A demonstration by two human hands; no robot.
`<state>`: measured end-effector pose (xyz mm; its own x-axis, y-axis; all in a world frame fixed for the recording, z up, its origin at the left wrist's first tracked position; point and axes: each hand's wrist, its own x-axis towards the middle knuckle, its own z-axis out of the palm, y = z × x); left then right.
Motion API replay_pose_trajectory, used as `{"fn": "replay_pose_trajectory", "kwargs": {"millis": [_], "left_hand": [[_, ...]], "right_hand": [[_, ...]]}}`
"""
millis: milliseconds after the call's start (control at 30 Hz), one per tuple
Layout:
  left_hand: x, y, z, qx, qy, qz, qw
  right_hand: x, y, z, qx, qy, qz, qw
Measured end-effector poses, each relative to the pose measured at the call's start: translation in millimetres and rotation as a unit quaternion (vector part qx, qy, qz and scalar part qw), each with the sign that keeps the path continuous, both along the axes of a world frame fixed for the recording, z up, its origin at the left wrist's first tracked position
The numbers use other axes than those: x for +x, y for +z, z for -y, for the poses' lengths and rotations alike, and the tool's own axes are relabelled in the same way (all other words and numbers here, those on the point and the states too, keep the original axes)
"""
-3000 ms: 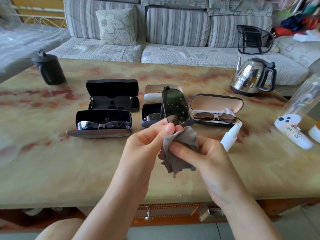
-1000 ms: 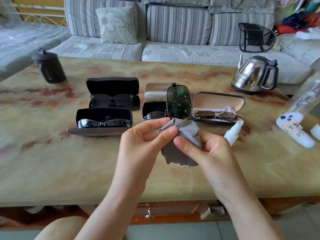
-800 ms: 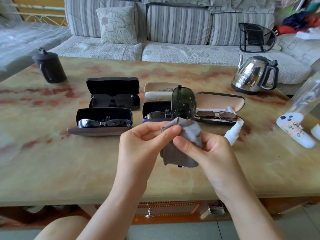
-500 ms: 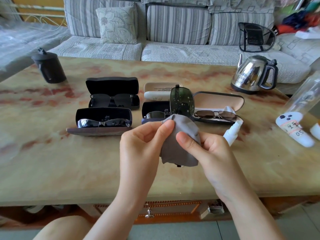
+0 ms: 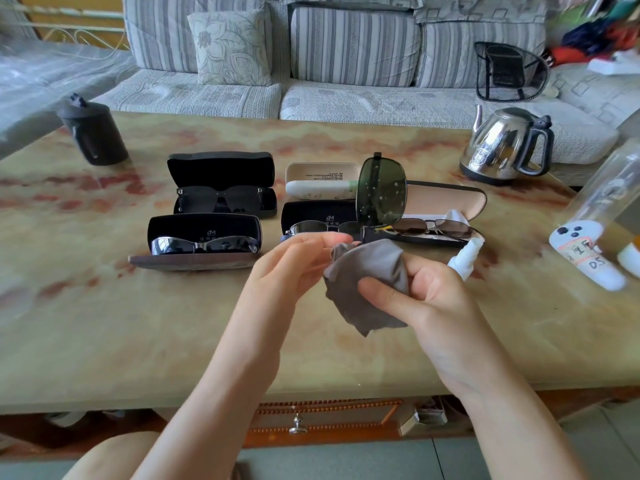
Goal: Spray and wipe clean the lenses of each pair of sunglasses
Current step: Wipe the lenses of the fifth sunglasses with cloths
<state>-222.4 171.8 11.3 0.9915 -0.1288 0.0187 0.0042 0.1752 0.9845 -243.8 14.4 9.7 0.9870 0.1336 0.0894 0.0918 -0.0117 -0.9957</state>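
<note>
Marbled table (image 5: 104, 323) in front of a striped sofa (image 5: 346, 46). Four open cases (image 5: 221, 174) lay in a cluster mid-table, each with a pair inside. A steel kettle (image 5: 505, 143) stood to the far right.

Item in work: one pair of sunglasses (image 5: 381, 195), held above the table just in front of the cases. They were turned on end, so one green lens stood upright and was speckled with droplets. The lower lens was buried in a grey cloth (image 5: 367, 278).

Right hand (image 5: 426, 299): closed round the cloth, thumb pressing it from the front, fingers behind.

Left hand (image 5: 287, 268): fingers curled, tips at the cloth's upper edge beside the bridge. It apparently pinched the frame there (the contact itself was hidden by the fabric).

The white spray bottle (image 5: 464, 258) lay on the table just beyond the right hand.

Handling judgement:
- The pair looked light, with a thin wire frame.
- I would expect the frame to twist if squeezed across the lenses.
- The wet lens should be slippery and would smear under bare fingertips.
- The best hold would be on the rim or bridge, with only cloth on the glass.
- The cloth was soft and limp, so it would need bunching to keep the pressure even.
</note>
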Motion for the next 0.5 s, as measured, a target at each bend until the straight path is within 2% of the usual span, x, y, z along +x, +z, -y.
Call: {"fn": "replay_pose_trajectory", "kwargs": {"millis": [167, 233, 333, 400, 500], "left_hand": [[-7.7, -0.1, 2.0, 0.066, 0.033, 0.070, 0.995], [-6.5, -0.9, 1.4, 0.075, 0.017, 0.083, 0.994], [-7.9, -1.2, 2.0, 0.056, -0.014, 0.099, 0.993], [-9.5, -2.0, 4.4, 0.040, -0.020, 0.104, 0.994], [-12.0, -3.6, 8.1, 0.037, -0.036, 0.097, 0.994]], "right_hand": [[1.5, -3.2, 1.9, -0.010, 0.052, -0.012, 0.998], [1.4, -2.4, 0.5, -0.005, 0.056, -0.010, 0.998], [1.1, 0.9, -1.7, 0.014, 0.003, -0.006, 1.000], [2.7, -3.1, -1.2, -0.012, -0.058, 0.014, 0.998], [3.8, -8.0, -3.4, -0.024, -0.097, 0.023, 0.995]]}}
